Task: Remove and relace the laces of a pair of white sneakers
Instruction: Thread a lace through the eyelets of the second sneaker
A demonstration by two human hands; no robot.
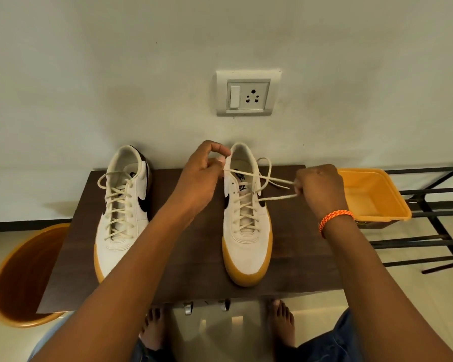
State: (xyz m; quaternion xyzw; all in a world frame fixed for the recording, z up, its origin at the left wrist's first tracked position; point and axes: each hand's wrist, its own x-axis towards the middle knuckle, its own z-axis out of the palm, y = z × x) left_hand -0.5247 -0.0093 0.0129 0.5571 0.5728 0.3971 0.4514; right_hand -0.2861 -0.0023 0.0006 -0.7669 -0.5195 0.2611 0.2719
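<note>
Head view: two white low-top sneakers with gum-coloured soles stand on a dark brown wooden tabletop (183,257), toes toward the bottom of the frame. Your left sneaker (120,205) sits left of centre, fully laced. Your right sneaker (246,220) sits right of centre, its cream lace (249,176) crossing loosely above the tongue. Your left hand (202,176) pinches one lace end between thumb and forefinger beside the collar. Your right hand (319,189), with an orange braided wristband (335,220), is clenched around the other lace strands, pulling them right. A yellow plastic tub (377,197) sits at right edge; an orange bucket (24,278) stands lower left.
</note>
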